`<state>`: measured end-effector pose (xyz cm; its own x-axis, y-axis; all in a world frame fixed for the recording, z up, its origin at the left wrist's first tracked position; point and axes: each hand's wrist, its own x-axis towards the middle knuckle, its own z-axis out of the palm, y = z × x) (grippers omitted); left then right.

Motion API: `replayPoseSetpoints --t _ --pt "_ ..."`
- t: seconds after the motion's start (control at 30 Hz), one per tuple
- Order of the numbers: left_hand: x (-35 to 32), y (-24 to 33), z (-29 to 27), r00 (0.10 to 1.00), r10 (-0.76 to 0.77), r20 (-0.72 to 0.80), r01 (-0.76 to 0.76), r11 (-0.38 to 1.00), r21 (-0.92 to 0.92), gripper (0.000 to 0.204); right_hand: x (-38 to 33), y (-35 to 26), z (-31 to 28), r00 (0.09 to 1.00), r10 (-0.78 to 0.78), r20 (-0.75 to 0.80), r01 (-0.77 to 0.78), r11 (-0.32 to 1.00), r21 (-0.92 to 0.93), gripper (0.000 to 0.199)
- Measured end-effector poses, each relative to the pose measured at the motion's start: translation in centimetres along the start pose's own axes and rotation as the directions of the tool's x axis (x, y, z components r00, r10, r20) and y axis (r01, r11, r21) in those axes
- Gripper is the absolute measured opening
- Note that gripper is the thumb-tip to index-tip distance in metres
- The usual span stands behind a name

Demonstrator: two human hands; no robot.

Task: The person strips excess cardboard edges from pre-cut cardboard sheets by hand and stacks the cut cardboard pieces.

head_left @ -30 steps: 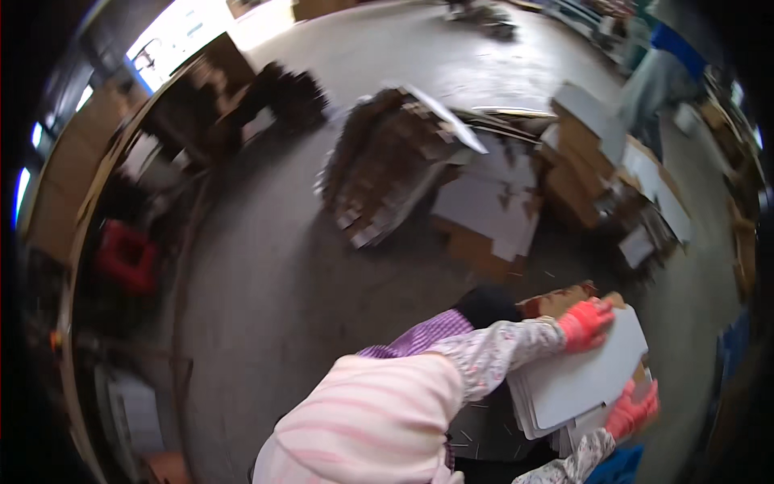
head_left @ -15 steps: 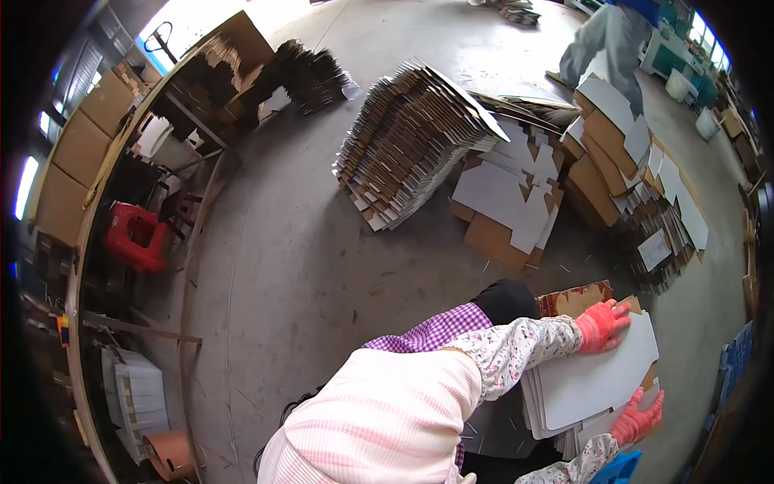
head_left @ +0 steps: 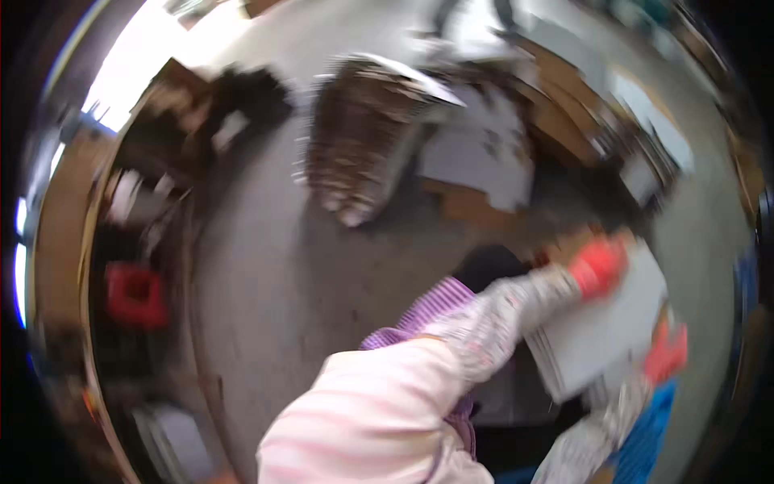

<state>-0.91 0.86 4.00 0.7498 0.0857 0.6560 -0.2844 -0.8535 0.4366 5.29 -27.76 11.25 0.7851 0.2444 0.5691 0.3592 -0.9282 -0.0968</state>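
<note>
Head view is pretty smeared, but your left hand (head_left: 598, 266) in its red glove presses on the far edge of the white sheet stack (head_left: 601, 327), while your right hand (head_left: 666, 352) clamps the near right edge. Stack's long axis runs between both grips, over grey concrete floor (head_left: 266, 274), with cardboard piles (head_left: 363, 137) well beyond.
</note>
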Motion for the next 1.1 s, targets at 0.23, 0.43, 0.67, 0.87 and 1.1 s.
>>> replayPoseSetpoints --t 0.23,0.43,0.67,0.87,1.1 --pt "-0.6 -2.3 -1.8 0.997 -0.074 0.001 0.074 0.997 -0.01 0.031 0.0 -4.8 2.6 0.985 0.17 -0.025 -0.159 0.958 0.237 0.042" --pt "-0.8 1.6 1.9 0.979 -0.105 0.174 0.123 0.988 -0.092 0.043 -2.0 -0.1 -0.3 0.979 0.203 -0.018 -0.201 0.975 0.091 0.041" --pt "-1.6 0.0 1.1 0.978 -0.137 0.159 0.155 0.982 -0.107 0.043 -2.2 -2.0 0.2 0.973 0.232 -0.013 -0.231 0.972 0.053 0.04" --pt "-0.5 0.5 1.7 0.983 -0.111 0.144 0.136 0.975 -0.175 0.042 -1.3 -0.7 -0.4 0.962 0.273 -0.021 -0.272 0.961 0.045 0.039" --pt "-1.7 0.4 0.9 0.963 0.234 0.13 -0.267 0.865 0.424 0.022 -2.3 -1.8 2.2 0.999 0.042 0.035 -0.045 0.995 0.092 0.036"
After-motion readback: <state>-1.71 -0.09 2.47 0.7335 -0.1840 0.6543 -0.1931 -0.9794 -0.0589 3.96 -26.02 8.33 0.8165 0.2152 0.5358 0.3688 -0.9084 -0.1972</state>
